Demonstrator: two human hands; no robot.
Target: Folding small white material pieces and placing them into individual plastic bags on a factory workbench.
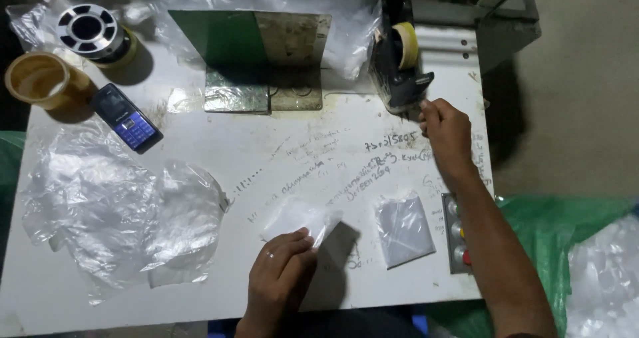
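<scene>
My left hand rests on the white table near its front edge and pinches a small clear plastic packet. My right hand reaches to the back right, its fingertips closed at the cutting edge of a black tape dispenser that carries a roll of pale tape. Whether tape is between the fingers is too small to tell. A second small clear packet lies flat on the table between my forearms.
Crumpled clear plastic bags lie at the left. A blue-keyed mobile phone, a tape roll and a metal spool sit back left. A green and metal angled stand is at the back. A button panel sits at the right edge.
</scene>
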